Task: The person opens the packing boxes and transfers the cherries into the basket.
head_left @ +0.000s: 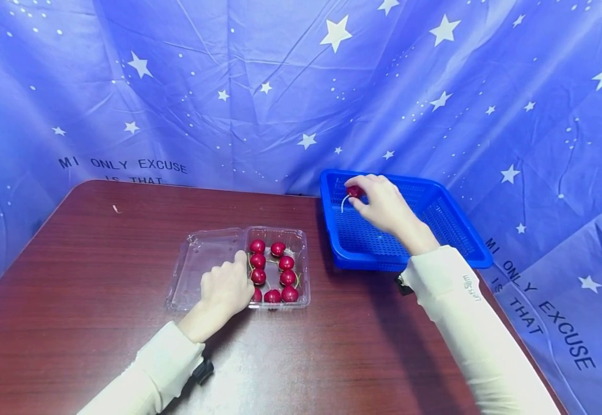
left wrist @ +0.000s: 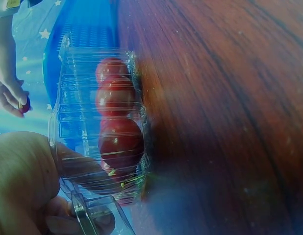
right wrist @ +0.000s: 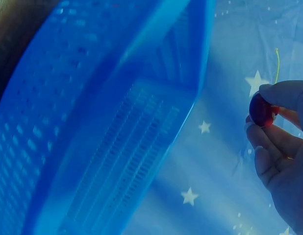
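My right hand [head_left: 384, 204] pinches a red cherry [head_left: 354, 191] with a thin stem between thumb and fingertips, over the blue basket [head_left: 336, 239]. In the right wrist view that cherry [right wrist: 261, 109] shows at the fingertips, its stem pointing up. My left hand [head_left: 226, 285] grips the clear plastic clamshell box [head_left: 305, 253] at its hinge side, with the thumb over the wall and the other fingers curled below. Several red cherries [head_left: 286, 263] lie in the box in two rows. Seen from the left wrist, some cherries [left wrist: 121, 142] show through the box's side.
The box's clear lid [head_left: 204, 259] lies folded open to the left on the brown table [head_left: 88, 259]. A small pale scrap [head_left: 116, 209] lies at the table's back left. Behind the table hangs a blue cloth [head_left: 259, 132] with white stars.
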Available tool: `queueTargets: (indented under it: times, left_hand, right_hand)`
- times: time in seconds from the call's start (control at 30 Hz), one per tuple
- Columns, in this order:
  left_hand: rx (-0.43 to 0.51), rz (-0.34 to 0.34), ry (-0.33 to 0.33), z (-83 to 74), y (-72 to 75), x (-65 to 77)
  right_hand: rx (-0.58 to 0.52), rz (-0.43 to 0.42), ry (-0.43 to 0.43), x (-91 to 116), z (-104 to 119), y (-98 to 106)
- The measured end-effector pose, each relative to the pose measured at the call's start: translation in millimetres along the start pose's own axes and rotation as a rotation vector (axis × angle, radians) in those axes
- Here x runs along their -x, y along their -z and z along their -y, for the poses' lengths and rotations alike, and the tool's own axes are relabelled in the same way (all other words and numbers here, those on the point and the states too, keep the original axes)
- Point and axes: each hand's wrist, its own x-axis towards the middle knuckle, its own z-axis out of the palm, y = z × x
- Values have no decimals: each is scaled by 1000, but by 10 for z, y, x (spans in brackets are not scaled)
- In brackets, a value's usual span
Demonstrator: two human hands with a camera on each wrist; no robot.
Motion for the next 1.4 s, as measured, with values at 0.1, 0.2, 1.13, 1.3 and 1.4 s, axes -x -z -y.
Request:
queueTargets:
  times: [0.1,0.2,1.13,1.3,1.4]
  left_hand:
    - [-1,0,2,-2,3,1]
    - [-2,2,3,-4,8,3]
    - [-3,6,9,-11,5,2]
    - [-4,8,12,-8,5,1]
    - [-4,15,11,-11,4,1]
  right_hand:
    - [2,-2,-23,-5,-84,42]
    - [7,2,-49,-2,-171,82]
    - [50,128,-336,313,-887,207]
    - [74,160,-337,394,-990,141]
    - [75,183,-336,453,-1036,94]
